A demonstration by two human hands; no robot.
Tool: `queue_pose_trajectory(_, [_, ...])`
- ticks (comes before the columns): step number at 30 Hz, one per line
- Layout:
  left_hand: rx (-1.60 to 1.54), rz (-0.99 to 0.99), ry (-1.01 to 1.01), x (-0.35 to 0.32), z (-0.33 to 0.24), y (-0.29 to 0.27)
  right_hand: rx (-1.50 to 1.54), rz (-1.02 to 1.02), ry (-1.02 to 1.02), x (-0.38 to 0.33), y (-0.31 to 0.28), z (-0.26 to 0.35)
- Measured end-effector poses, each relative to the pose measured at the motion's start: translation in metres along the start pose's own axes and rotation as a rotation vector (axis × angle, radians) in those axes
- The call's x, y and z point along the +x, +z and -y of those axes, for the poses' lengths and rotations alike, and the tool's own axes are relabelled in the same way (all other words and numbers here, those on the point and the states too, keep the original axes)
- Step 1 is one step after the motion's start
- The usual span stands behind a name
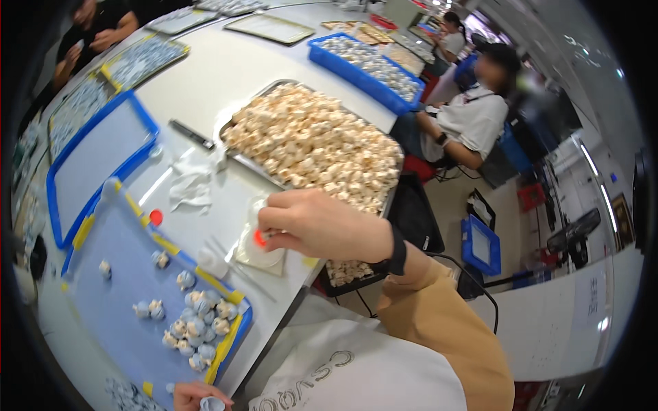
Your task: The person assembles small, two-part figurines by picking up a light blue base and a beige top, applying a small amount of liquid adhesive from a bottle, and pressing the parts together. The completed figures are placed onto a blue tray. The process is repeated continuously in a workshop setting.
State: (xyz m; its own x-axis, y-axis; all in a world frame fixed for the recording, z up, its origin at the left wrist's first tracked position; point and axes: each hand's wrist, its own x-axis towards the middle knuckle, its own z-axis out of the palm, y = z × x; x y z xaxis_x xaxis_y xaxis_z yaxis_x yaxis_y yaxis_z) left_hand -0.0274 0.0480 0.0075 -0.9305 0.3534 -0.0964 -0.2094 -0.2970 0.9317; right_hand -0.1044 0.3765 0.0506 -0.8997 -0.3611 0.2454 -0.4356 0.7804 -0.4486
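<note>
Closest to the camera, at the bottom edge, the left hand (195, 395) curls its fingers around a small pale wrapped piece (212, 404), holding it. Just above those fingers lies a blue tray with yellow tape on its rim (233, 335); a loose cluster of small wrapped pieces (195, 325) sits in its near corner, with a few strays further up the tray and most of its floor bare.

Further up, the right hand (308, 222) reaches across the white surface (205, 82), a dark band on its wrist. Its fingers (271, 219) are pinched narrow over a clear flat bag (257, 250), touching a small red dot (260, 238) there; whether they grip anything I cannot tell. Left of these fingers a second red dot (156, 217) lies on the surface, with crumpled white paper (192, 185) and a dark pen-like tool (192, 134) beyond it.

Right behind the right fingers stands a metal tray (236, 120), heaped full of tan and white pieces (315, 147); its near end overhangs the surface edge. Beyond the left fingers a second blue tray (51, 185) lies empty. Farther off, a blue crate of pale pieces (363, 65) sits by the far edge, near a seated person in white (466, 123). Open surface remains between the trays.
</note>
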Motion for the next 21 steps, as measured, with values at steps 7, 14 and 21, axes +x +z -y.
queue_pose_trajectory(7, [-0.036, 0.008, 0.063, 0.011, 0.005, 0.018, 0.579, -0.425, -0.043, -0.017, 0.018, 0.054])
queue_pose_trajectory(14, [-0.183, 0.056, -0.116, 0.030, -0.009, 0.028, 0.966, -0.306, -0.354, -0.016, 0.061, 0.092])
queue_pose_trajectory(21, [-0.082, 0.082, -0.100, 0.023, -0.005, 0.030, 0.773, -0.344, -0.266, -0.024, 0.054, 0.105])
